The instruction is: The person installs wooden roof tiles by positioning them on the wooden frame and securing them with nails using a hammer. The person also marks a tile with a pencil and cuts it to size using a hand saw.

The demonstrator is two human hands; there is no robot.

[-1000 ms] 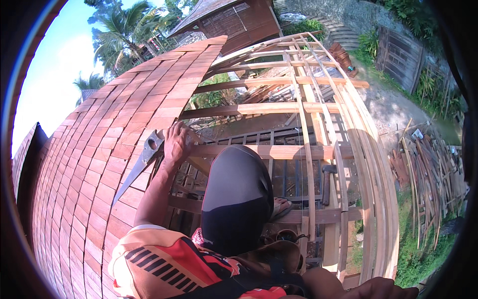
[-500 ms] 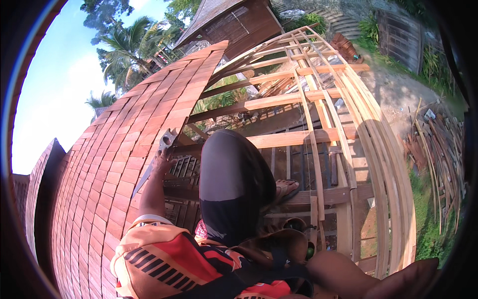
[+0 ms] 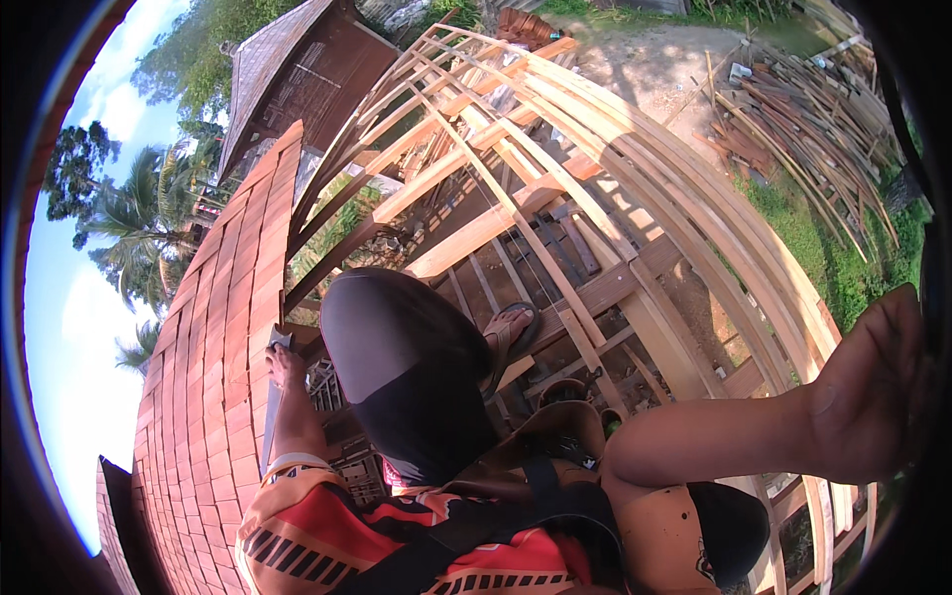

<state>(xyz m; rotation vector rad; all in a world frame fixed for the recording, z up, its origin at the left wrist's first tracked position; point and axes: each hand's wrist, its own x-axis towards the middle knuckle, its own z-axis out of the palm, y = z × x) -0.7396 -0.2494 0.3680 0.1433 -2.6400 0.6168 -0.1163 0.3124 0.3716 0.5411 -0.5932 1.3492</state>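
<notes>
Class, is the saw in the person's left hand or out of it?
In: the left hand grips the saw at its handle, and the blade runs back beside the forearm.

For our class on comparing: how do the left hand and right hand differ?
The left hand grips the saw; the right hand shows no tool. The left is by the shingles; the right is near the picture's right edge. The left looks smaller, the right larger. Both are bare.

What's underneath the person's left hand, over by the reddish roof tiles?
The left hand grips a saw: part of the grey handle end shows beyond the fingers, and a strip of blade beside the forearm. Whatever lies inside the grip is covered.
</notes>
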